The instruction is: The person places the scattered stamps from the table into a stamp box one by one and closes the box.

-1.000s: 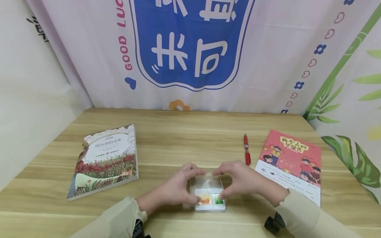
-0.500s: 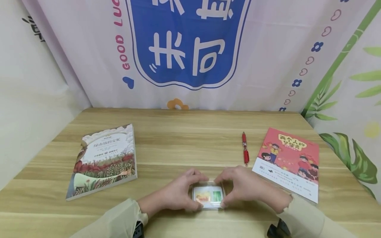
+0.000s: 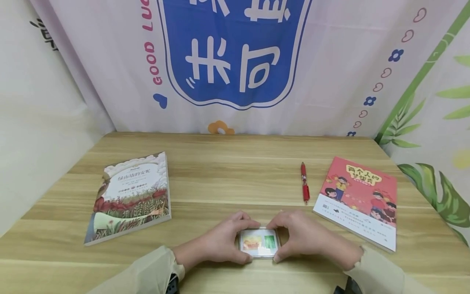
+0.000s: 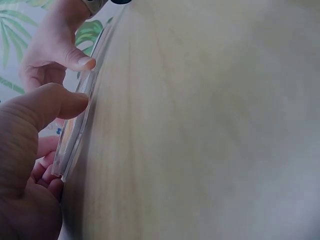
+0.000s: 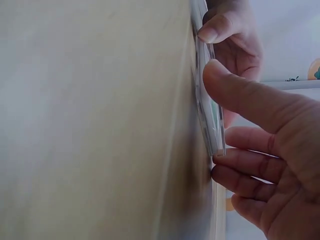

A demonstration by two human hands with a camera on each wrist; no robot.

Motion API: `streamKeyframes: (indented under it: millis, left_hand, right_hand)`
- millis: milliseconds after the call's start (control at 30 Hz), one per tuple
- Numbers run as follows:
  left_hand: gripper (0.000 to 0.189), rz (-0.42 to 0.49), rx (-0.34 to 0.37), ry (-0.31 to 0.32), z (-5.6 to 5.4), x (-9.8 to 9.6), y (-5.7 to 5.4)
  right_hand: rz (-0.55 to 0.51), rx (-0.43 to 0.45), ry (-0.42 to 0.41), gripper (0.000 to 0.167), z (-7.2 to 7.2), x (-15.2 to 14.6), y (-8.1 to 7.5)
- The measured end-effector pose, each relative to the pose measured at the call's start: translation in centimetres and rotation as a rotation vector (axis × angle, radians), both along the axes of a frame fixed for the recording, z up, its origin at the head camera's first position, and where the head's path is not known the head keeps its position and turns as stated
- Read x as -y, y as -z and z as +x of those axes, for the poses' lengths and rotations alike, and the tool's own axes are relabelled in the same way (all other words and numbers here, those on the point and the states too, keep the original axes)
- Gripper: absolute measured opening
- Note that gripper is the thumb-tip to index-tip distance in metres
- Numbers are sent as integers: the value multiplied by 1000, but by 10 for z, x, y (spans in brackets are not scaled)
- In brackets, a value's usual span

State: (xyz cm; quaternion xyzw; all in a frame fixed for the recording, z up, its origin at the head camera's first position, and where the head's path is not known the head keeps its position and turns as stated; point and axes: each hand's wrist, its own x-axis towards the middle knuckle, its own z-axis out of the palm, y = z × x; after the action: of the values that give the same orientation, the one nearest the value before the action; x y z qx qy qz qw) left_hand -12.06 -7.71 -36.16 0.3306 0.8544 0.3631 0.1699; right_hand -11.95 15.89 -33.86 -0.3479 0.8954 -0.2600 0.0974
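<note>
A flat, clear plastic case [image 3: 261, 251] lies at the near middle of the table, with a white card inside that bears an orange picture and a green one. My left hand [image 3: 220, 241] grips its left end, thumb on the near edge and fingers at the far edge. At the opposite end, my right hand [image 3: 306, 236] holds it the same way. The left wrist view shows the case [image 4: 75, 131] edge-on, low over the wood, with both thumbs along its near side. From the right wrist, two clear layers of the case [image 5: 206, 112] show, slightly parted at the right end.
An illustrated book [image 3: 130, 196] lies on the left of the wooden table [image 3: 227, 179]. To the right are a red pen [image 3: 304, 183] and a red-and-white booklet [image 3: 360, 200]. Behind the table hangs a printed curtain [image 3: 327, 73].
The case's clear top, raised and tilted toward the back a second ago, has come down flat over the card. Both hands have lowered with it and now hold its ends.
</note>
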Motion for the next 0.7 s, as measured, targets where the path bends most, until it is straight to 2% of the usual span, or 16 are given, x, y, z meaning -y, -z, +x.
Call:
streamKeyframes:
  millis: [367,567,700]
  left_hand:
    - [68,-53,10,37,-1,1,-3]
    - [66,-78,19,39,1,-1,-5]
    - [66,-82,19,28,2,-1,-9]
  right_hand:
    - [49,-6,38,58,9,2,-1]
    - [51,2,105,57,15,7,-2]
    - [16,26,145,56,18,8,-1]
